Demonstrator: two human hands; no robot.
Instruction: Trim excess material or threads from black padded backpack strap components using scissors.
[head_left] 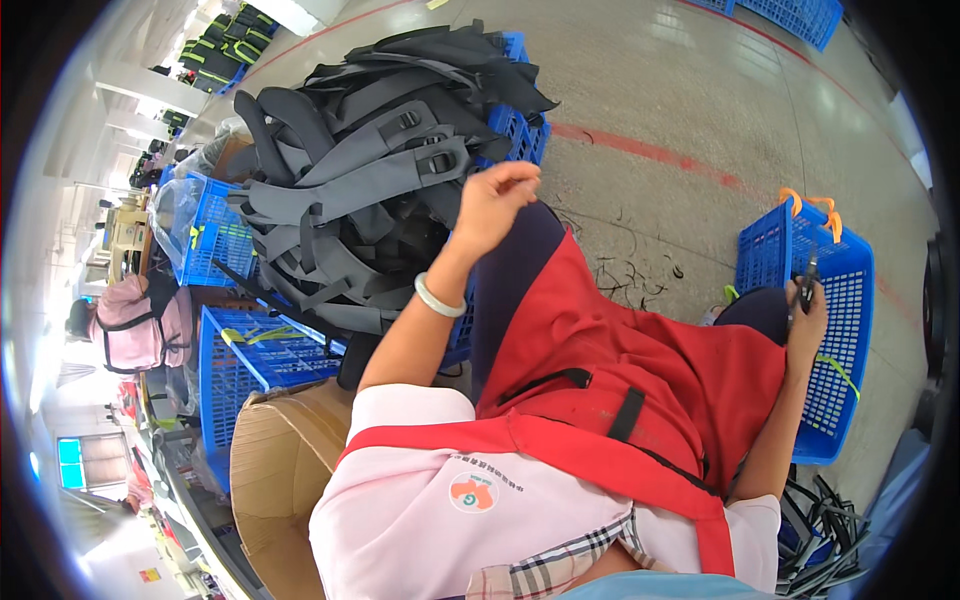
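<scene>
Raised above my left thigh, my left hand (497, 205) has its fingers curled together. Anything between them is too small or hidden to make out. Just beyond that hand lies a big pile of grey padded shoulder straps (360, 180) with black buckles, heaped over blue crates. Out to the right, my right hand (808, 318) grips a pair of scissors (810, 280) with dark handles, the blades pointing up and away from me. That hand is beside my right knee, over the near side of a blue plastic basket (850, 300).
Orange straps (812, 212) hang on the basket's far rim. Dark scraps (630, 280) litter the floor before me. A cardboard box (285, 470) stands at my left, near another blue crate (225, 390). Black strips (825, 530) lie at lower right. A person in pink (150, 325) is at far left.
</scene>
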